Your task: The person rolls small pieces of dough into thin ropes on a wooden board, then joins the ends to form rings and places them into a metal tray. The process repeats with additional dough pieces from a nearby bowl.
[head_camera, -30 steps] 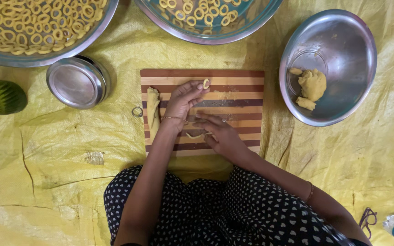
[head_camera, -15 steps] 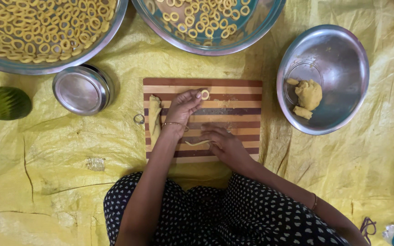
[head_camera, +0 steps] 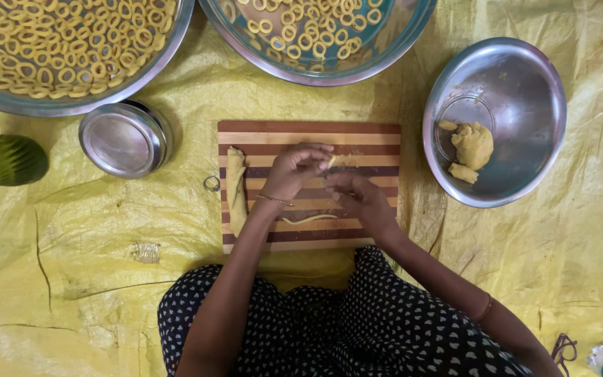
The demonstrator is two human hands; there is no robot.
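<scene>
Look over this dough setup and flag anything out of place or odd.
Little stands out. A small metal ring lies loose on the yellow sheet, just left of the striped cutting board, apart from everything. A small clear object also sits stray on the sheet.

1. The cutting board (head_camera: 357,132) is striped wood, matt and smooth.
2. The bowl (head_camera: 518,70) and the small lidded tin (head_camera: 121,139) are polished metal, glossy (the bowl wall looks smeared).
3. The yellow sheet (head_camera: 92,279) is creased plastic with a dull sheen.
4. The dough lump (head_camera: 472,144) looks soft and matt.
5. The dress (head_camera: 357,328) is printed cloth.
</scene>
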